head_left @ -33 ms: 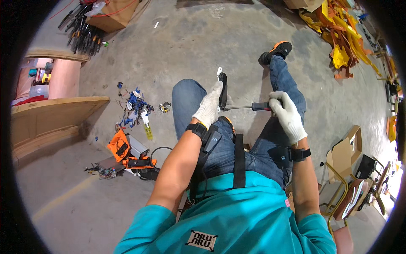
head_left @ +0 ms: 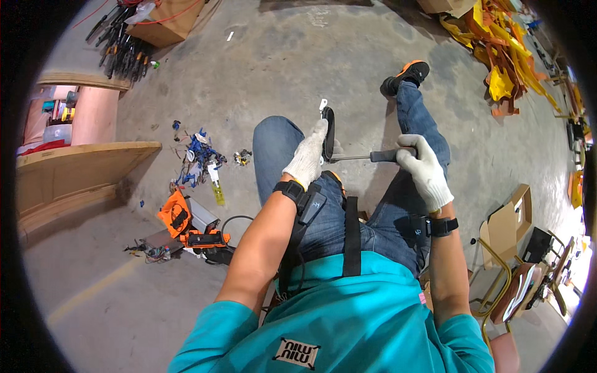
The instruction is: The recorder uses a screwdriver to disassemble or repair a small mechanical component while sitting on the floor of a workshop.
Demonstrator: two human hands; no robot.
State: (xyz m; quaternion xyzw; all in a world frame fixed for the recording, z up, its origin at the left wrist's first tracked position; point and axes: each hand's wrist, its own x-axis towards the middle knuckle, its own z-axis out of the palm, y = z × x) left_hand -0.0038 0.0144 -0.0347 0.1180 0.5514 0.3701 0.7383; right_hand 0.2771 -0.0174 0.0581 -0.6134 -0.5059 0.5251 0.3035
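Note:
My left hand (head_left: 309,152), in a white knit glove, is closed around a black, flat, elongated part (head_left: 328,133) held upright above my lap. A white tab with a hole (head_left: 323,104) sticks out of its top end. My right hand (head_left: 426,171), gloved too, grips the end of a screwdriver (head_left: 384,156) with a dark handle. Its metal shaft points left, and the tip meets the lower end of the black part. What the tip touches there is too small to make out.
Blue scraps and wires (head_left: 200,152) lie on the floor to the left, above an orange-and-black tool case (head_left: 193,227). A wooden bench (head_left: 81,180) stands far left. At right are an open cardboard box (head_left: 507,217) and a chair (head_left: 516,292); yellow-orange pieces (head_left: 497,56) are heaped far right.
The screwdriver handle has turned a little, so its red marking no longer shows. My right fingers have shifted slightly on it. My left hand and the black part stay in place.

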